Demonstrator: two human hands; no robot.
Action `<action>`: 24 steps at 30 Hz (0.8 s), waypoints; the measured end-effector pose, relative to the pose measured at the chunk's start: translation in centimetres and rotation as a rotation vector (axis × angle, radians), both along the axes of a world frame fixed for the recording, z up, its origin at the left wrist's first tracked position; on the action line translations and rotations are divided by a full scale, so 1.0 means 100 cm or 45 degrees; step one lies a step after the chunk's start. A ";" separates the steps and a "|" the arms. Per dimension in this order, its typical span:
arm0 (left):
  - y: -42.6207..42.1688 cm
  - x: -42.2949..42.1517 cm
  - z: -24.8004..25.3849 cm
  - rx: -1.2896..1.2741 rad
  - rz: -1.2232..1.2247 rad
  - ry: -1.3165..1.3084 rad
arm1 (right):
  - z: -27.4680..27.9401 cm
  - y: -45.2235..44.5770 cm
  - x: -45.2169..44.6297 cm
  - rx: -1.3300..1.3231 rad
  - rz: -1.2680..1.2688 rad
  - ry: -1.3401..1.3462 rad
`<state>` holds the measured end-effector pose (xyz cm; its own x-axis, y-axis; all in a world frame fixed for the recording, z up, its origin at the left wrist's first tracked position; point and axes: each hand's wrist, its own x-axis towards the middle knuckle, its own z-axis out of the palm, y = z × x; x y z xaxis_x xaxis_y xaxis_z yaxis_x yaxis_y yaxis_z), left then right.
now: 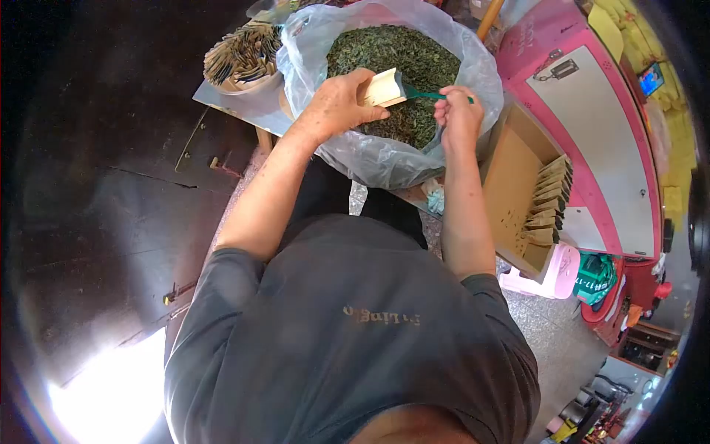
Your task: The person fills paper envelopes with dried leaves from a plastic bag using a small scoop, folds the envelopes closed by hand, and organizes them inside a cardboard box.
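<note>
My left hand (342, 103) grips a small cream paper packet (382, 89), its mouth turned to the right. In my right hand (458, 115) is the handle of a thin green spoon (427, 95), whose head is at the packet's mouth and partly hidden there. Both hands are above a heap of dried green leaves (392, 52) that looks like loose tea. The leaves lie inside a large clear plastic bag (303, 44) with its rim folded outward.
A tub of folded paper packets (244, 55) stands at the left. A cardboard box (510, 185) at the right holds a row of packets (549, 200). Beyond it is a pink and white cabinet (599, 126). A dark door (96, 170) is on the left.
</note>
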<state>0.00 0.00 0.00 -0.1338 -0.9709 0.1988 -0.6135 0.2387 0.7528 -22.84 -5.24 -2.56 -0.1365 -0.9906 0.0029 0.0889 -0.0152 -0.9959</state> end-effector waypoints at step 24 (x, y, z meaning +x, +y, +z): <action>-0.009 -0.007 0.003 0.071 0.043 -0.186 | 0.046 0.008 -0.024 -0.251 0.080 -0.314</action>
